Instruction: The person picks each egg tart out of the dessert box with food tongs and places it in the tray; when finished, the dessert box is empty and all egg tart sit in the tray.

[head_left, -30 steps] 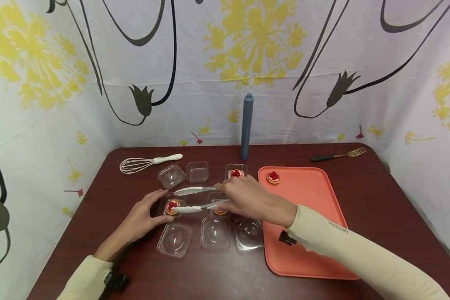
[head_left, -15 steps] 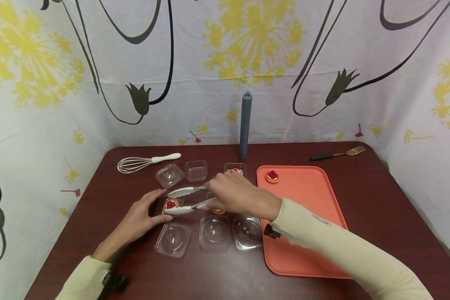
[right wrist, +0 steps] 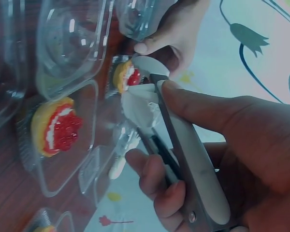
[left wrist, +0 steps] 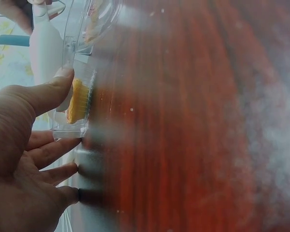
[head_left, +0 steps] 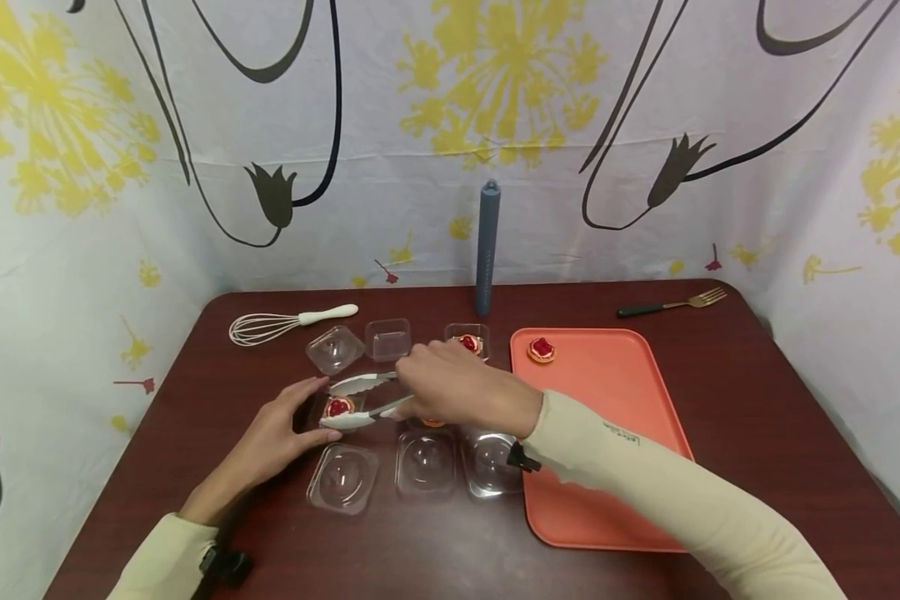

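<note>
In the head view, my left hand (head_left: pixel 270 437) holds a small clear plastic container between thumb and fingers; its wall (left wrist: pixel 70 133) shows in the left wrist view. Inside it sits a tart (head_left: pixel 337 407) with red topping. My right hand (head_left: pixel 461 383) grips tongs (right wrist: pixel 186 150), whose white tips are spread either side of this tart. Whether the tips touch it is hard to tell. Another tart (right wrist: pixel 63 125) sits in a container beneath my right hand, mostly hidden in the head view. A third tart (head_left: pixel 468 342) lies in a container farther back.
An orange tray (head_left: pixel 607 400) with one tart (head_left: pixel 542 350) lies at the right. Clear lids (head_left: pixel 342 477) line the near side. Behind are an open container (head_left: pixel 387 340), a clear lid-shaped piece (head_left: pixel 335 350), a whisk (head_left: pixel 292 323), a blue stick (head_left: pixel 487 250) and a fork (head_left: pixel 671 302).
The tongs in my right hand have shifted slightly left, from over the tart to around it, with the tips nearer my left hand. My left hand stays at the container.
</note>
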The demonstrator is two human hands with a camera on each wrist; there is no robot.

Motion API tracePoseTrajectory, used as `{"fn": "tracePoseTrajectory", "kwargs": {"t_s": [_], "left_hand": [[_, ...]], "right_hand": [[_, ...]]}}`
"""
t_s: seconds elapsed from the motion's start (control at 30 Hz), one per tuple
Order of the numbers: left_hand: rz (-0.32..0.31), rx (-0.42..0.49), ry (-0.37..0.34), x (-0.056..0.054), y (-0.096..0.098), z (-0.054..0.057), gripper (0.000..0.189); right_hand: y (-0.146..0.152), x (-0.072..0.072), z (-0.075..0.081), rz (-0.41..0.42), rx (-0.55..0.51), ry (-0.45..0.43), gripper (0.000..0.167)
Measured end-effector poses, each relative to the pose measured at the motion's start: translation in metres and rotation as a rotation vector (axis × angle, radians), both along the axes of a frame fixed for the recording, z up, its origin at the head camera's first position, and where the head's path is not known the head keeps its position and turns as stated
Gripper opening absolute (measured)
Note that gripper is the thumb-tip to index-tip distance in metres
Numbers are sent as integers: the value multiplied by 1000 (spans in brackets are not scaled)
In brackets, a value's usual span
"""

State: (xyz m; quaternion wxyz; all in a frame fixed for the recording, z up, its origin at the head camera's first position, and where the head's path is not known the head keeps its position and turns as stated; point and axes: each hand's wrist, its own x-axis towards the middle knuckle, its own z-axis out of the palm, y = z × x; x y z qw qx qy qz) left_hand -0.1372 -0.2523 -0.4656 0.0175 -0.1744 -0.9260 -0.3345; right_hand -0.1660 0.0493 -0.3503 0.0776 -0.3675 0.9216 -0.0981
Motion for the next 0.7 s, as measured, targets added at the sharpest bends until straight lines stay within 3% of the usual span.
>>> {"fn": "tracePoseTrajectory", "kwargs": {"t_s": [0.33, 0.7], "left_hand": [[2, 5, -18, 0, -1, 1, 82], [-2, -5, -9, 0, 2, 1, 82]], "right_hand": [[-11, 3, 5, -9, 81, 20, 36], [-11, 4, -3, -5, 67, 61, 36]]}}
